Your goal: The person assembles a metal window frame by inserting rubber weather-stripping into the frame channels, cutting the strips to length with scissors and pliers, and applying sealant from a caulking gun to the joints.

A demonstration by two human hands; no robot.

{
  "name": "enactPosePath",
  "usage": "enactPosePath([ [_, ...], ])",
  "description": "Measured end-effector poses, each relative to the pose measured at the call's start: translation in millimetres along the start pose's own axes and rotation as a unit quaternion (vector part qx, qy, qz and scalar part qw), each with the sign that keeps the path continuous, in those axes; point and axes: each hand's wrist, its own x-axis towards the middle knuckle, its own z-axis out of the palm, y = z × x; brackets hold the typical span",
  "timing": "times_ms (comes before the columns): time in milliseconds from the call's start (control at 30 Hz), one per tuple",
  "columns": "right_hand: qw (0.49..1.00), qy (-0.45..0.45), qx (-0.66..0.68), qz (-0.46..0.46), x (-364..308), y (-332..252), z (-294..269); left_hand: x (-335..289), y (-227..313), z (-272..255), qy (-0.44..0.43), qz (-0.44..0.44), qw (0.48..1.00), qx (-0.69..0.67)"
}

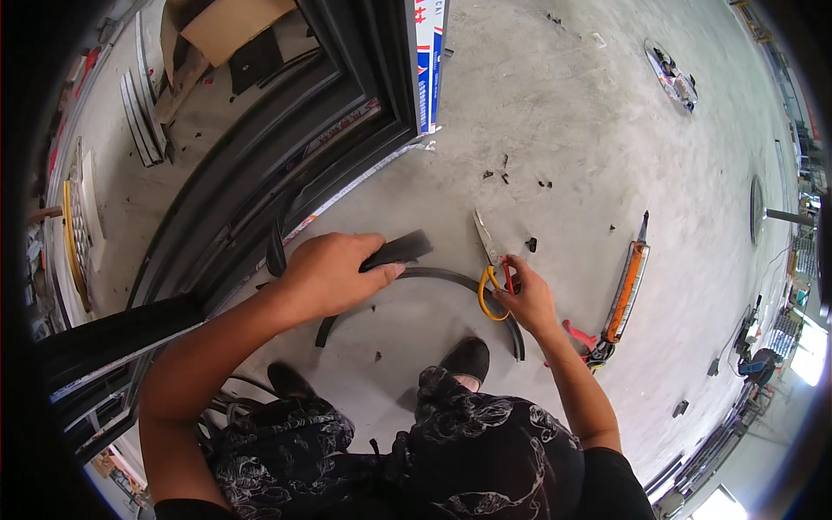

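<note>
My left hand [328, 276] is closed round a black rubber strip [400, 249], whose end sticks out to the right past the fingers. To its right, my right hand [529, 296] grips scissors [484, 238] by their yellow and red handles, blades pointing away from me and somewhat apart. The blades stand apart from the strip's end. Below both hands, a longer black strip [442, 276] lies bent in an arc on the floor. Left of my left hand stands a dark grey window or door frame [251, 186].
A caulking gun [626, 295] with an orange tube lies to the right on the concrete floor [555, 130]. Small black scraps [531, 244] are scattered about. Through the frame show a cardboard box [230, 30] and metal strips [143, 117]. My shoe [468, 357] is near the arc.
</note>
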Motion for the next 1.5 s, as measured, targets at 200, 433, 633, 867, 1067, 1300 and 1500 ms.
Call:
enactPosePath([
  [200, 0.9, -0.089, 0.418, 0.081, -27, -38, -5, 2, -1, 1, -0.005, -0.022, 1.0, -0.012],
  [433, 0.796, -0.266, 0.542, -0.053, -62, -64, 4, 1, 2, 4, 0.012, -0.018, 1.0, -0.023],
  [633, 0.839, -0.237, 0.487, -0.049, -72, -74, 8, -3, 0, 11, 0.042, 0.004, 0.999, 0.006],
  [867, 0.857, -0.202, 0.472, -0.036, -70, -75, 11, -4, 13, 9, 0.015, -0.022, 1.0, 0.006],
  [1067, 0.876, -0.187, 0.444, -0.038, -67, -78, 11, -3, 12, 12, 0.027, -0.002, 0.999, 0.025],
  [1300, 0.875, -0.165, 0.452, -0.059, -65, -83, 16, -5, 16, 10, 0.011, -0.028, 0.999, 0.025],
  [1500, 0.882, -0.158, 0.44, -0.056, -64, -85, 12, -7, 15, 9, 0.03, -0.007, 1.0, 0.004],
])
